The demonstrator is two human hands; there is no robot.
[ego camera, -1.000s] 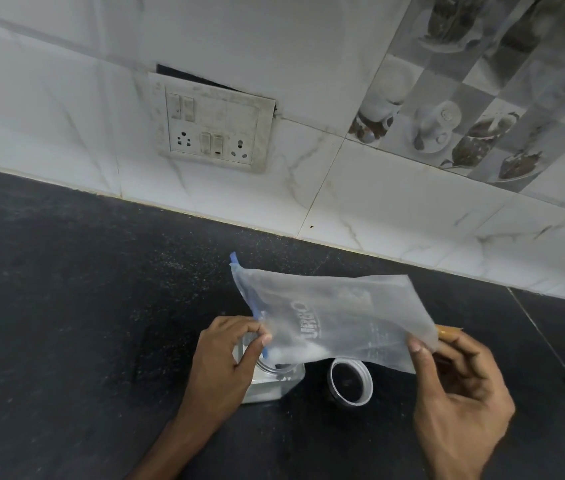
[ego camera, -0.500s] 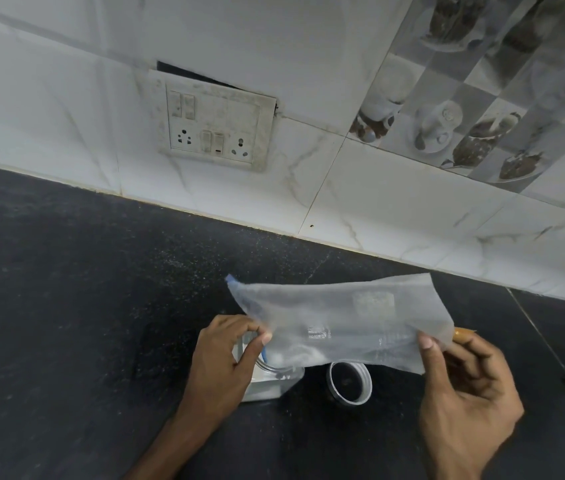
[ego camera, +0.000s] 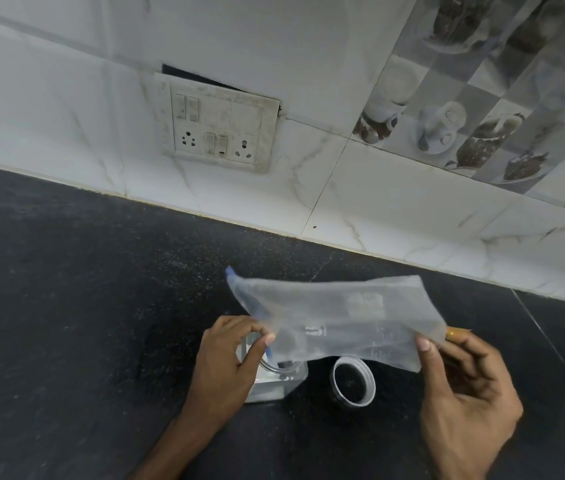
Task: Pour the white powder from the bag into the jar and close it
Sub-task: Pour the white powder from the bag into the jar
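1. Left hand (ego camera: 229, 362), thumb and forefinger pinching the blue-zipped mouth of a translucent bag (ego camera: 336, 317), holds that opening over the uncapped jar (ego camera: 284, 382) on a dark counter (ego camera: 66, 306). Whether its other fingers touch the jar cannot be told.
2. Right hand (ego camera: 464, 393) pinches the bag's far bottom corner, holding it raised so the bag slopes down toward the jar.
3. White powder lies in the jar's base and the bag looks nearly empty, so pouring seems close to done.
4. Its lid (ego camera: 353, 379) rests open side up on the counter, just beside the jar and not yet fitted.
5. Spilling appears the main risk: the limp mouth looks wider than the jar's neck, and a slip off the rim would drop the last powder on the counter. A hard shake could also nudge the lightly filled jar.
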